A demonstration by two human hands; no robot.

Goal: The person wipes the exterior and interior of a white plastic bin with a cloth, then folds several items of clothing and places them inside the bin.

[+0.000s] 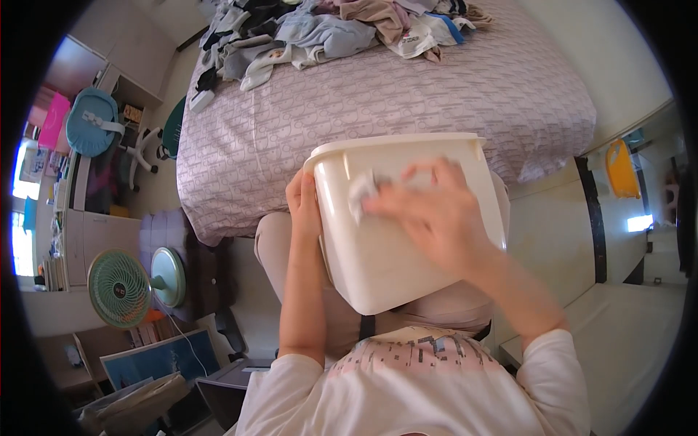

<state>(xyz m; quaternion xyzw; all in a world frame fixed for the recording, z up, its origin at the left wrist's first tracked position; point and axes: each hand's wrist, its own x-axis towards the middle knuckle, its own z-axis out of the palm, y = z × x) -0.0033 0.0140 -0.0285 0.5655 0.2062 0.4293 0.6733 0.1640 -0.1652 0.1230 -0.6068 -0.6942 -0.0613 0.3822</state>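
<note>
A cream-coloured plastic bin (392,269) rests on its side across my lap, with its rim toward the bed and one smooth wall facing up. My left hand (302,198) grips it at its left edge near the rim, the fingers partly hidden along that side. Over the upturned wall, my right hand (436,214) is blurred by motion. A crumpled white tissue or cloth (361,192) is pinched at its fingertips, against the bin's surface. The bin's inside cannot be seen.
Beyond the bin stands a bed (407,94) with a patterned cover and a heap of clothes (327,36) at its far side. A green fan (121,288) is at the left, near a monitor (160,360). A yellow basket (622,171) shows at the right.
</note>
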